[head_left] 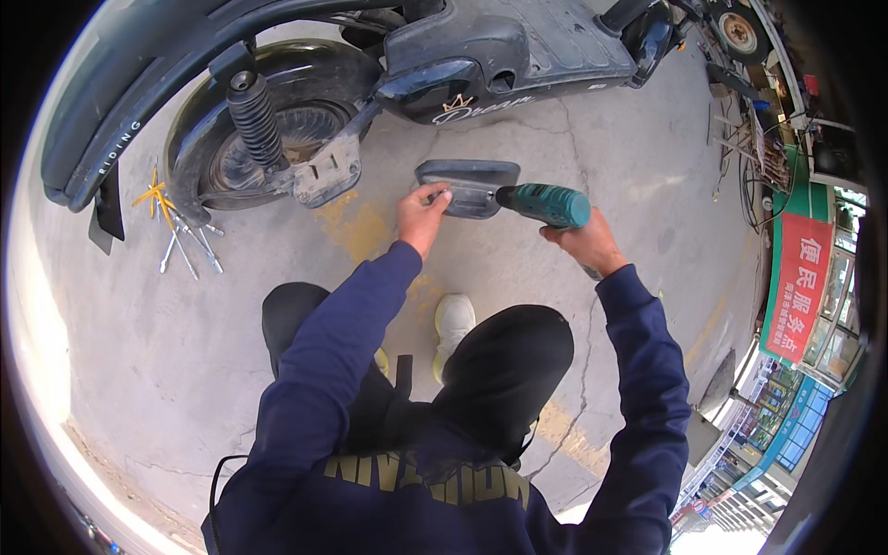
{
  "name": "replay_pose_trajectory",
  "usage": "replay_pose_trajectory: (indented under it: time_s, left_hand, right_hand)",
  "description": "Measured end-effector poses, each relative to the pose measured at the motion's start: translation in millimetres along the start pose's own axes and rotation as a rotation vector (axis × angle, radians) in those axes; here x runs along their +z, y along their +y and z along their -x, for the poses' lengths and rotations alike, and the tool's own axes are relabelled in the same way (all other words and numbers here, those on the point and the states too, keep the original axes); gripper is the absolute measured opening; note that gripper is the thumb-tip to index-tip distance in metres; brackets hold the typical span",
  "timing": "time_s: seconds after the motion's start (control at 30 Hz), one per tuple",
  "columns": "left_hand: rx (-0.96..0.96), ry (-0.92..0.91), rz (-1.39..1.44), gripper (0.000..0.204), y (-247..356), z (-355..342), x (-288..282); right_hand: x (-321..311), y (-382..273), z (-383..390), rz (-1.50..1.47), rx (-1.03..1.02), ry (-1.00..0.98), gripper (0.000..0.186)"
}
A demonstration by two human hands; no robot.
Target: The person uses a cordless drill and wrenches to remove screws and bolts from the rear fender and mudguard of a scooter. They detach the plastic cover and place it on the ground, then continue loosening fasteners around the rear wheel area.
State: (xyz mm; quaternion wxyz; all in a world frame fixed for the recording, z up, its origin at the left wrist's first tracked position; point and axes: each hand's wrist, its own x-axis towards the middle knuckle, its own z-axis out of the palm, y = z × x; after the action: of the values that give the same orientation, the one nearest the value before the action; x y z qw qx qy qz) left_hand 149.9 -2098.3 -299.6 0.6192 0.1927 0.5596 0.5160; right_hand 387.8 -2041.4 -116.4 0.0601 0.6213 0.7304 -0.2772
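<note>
Head view, looking straight down over a crouching person in a dark blue sweatshirt, shows both arms stretched forward toward the middle of the frame. Left hand [421,215] pinches the near left edge of a grey plastic cover panel [467,185], fingers curled over its rim, apparently to keep the piece from turning or sliding on the concrete floor [601,157]. Right hand [585,242] is wrapped closed around the grip of a teal cordless driver [546,203], whose black nose points left and meets the panel's right side; held level like this, the tool seems lined up with a fastener, though the bit itself is too small to make out.

Panel looks like moulded matte plastic, roughly rectangular with rounded corners and a raised lip. It lies just below the scooter [481,55], a glossy dark body running across the top of the frame. In the upper left sits the rear wheel [277,139] with its ribbed black shock spring and a bare metal bracket. A scatter of slim metal hand tools [190,242], some with yellow parts, lies on the floor left of the wheel, well apart from either hand. Concrete is pale, cracked and stained yellow near the panel. One pale shoe [453,324] shows between the arms.
</note>
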Motion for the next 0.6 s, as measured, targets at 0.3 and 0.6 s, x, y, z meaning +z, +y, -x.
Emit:
replay_pose_trajectory:
  time_s: [0.3,0.6]
  left_hand:
    - [-0.075,0.143,0.113,0.022,-73.7,-41.4,-17.6]
    - [-0.094,0.208,0.105,0.02,-109.2,-64.1,-12.3]
  right_hand:
    - [93.7,52.1,-48.3,-0.197,0.031,-0.025,0.035]
    - [147.7,80.3,-55.8,-0.487,0.129,0.037,0.034]
